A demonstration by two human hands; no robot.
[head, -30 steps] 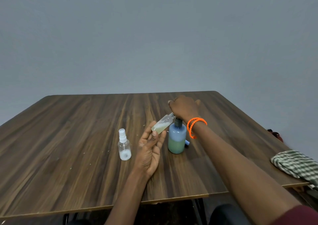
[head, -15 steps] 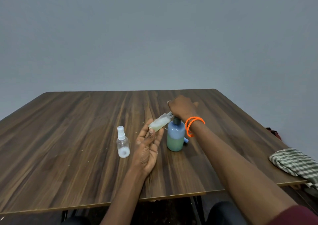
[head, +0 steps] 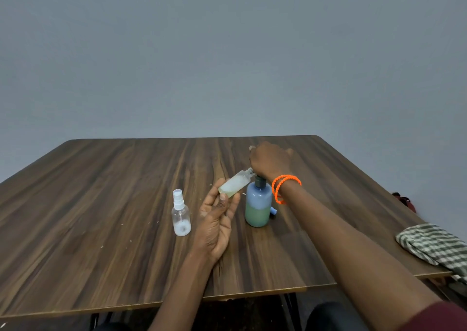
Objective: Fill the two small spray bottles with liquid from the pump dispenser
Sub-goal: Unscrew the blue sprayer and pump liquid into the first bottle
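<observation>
1. I see a dark wood-grain table under a plain grey wall.
2. Blue pump dispenser bottle, green liquid low – my right hand covers its head, grip unclear.
3. My left hand pinches an uncapped clear spray bottle, tilted, neck at the dispenser's head.
4. Capped clear spray bottle stands upright, left of the dispenser.

Your tabletop is dark brown wood with long streaks of lighter and darker grain and a pale tan edge. Behind it, the wall is a plain, flat blue-grey. The pump dispenser is pale blue above and green below, with a dark collar. The uncapped spray bottle you hold is clear, cloudy white inside with a yellowish tint at its base. The capped spray bottle is clear with a white top and white at the bottom. Your right wrist wears bright orange bracelets. A green-and-white checked cloth lies at the right edge. Your sleeve is maroon.
</observation>
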